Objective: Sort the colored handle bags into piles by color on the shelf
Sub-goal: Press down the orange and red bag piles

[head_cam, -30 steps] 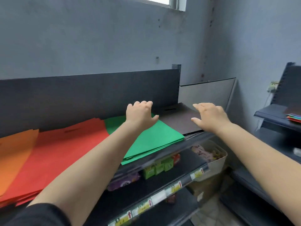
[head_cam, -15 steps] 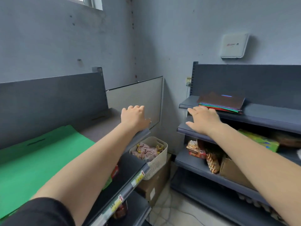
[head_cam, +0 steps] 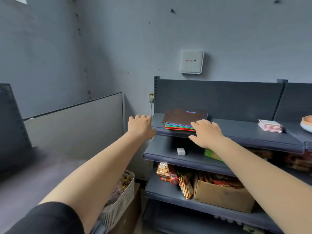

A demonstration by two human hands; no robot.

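A mixed stack of colored handle bags (head_cam: pixel 181 121) lies on the top shelf (head_cam: pixel 236 132) of the right-hand rack, a brown bag on top with green, blue and red edges showing below. My right hand (head_cam: pixel 206 132) hovers palm down at the stack's front right corner, fingers relaxed and empty. My left hand (head_cam: pixel 140 126) is stretched out just left of the shelf's end, fingers loosely bent, holding nothing. The sorted piles on the left shelf are out of view.
A pink pad stack (head_cam: pixel 271 125) sits further right on the same shelf. Lower shelves hold a small white box (head_cam: pixel 181 151), snack packs (head_cam: pixel 168 173) and a cardboard box (head_cam: pixel 222 195). A white basket (head_cam: pixel 121 200) stands at the lower left.
The view has swung right, from the left shelf with green and red piles to the right rack. Both hands moved with it toward the mixed stack, still empty.
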